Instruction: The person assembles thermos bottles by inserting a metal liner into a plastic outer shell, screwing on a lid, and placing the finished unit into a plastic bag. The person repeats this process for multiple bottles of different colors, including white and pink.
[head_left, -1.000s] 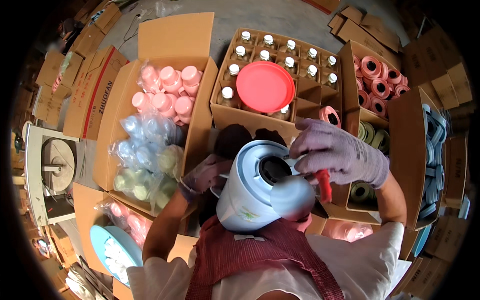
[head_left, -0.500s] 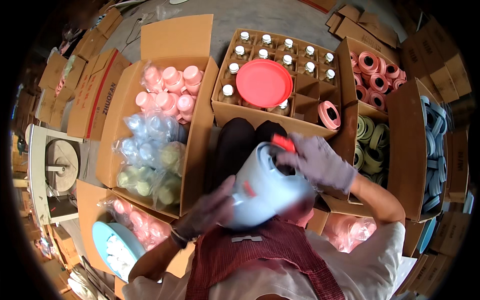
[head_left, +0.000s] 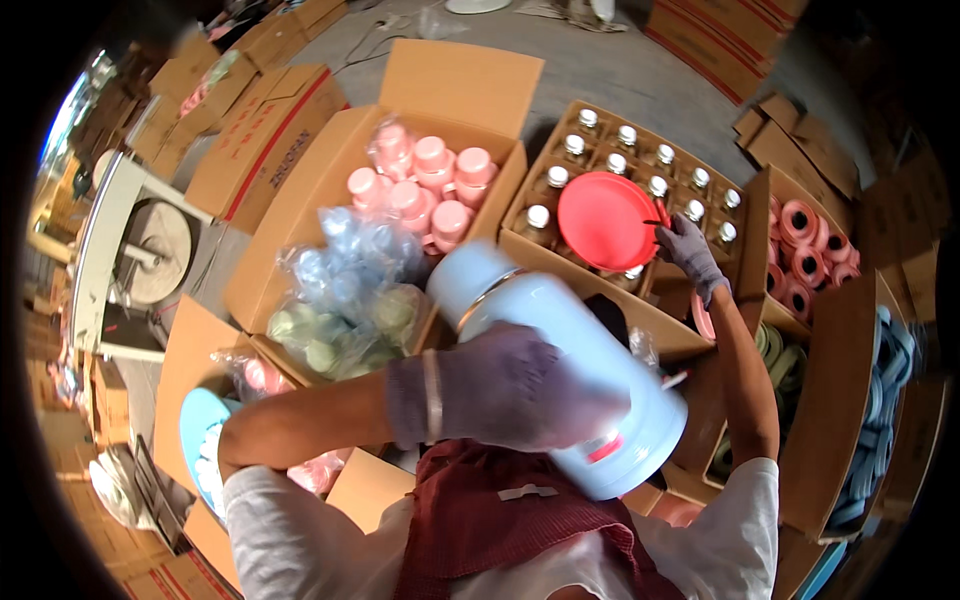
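Note:
A light blue vacuum flask point(head_left: 580, 345) with a thin gold ring lies slantwise across my lap, its narrower end to the far left. My left hand point(head_left: 510, 390), in a grey-purple glove and blurred, wraps over its near side. My gloved right hand point(head_left: 690, 255) reaches out to the right rim of a round red dish point(head_left: 605, 222). At its fingertips is a small red piece point(head_left: 662, 213) whose kind I cannot make out. The dish sits on top of a divided carton point(head_left: 560, 248) of clear bottles with white caps point(head_left: 627, 135).
At left, an open carton point(head_left: 265, 235) holds pink cups point(head_left: 408, 200) and bagged blue and green parts. Cartons at right hold pink rings point(head_left: 800, 222), green rings point(head_left: 770, 345) and blue handles point(head_left: 872, 430). A blue basin point(head_left: 192, 425) with white pieces stands at lower left.
The flask has swung round, narrower end now to the far left. My left hand has moved over its side. The right hand has left the flask and gone out to the red dish.

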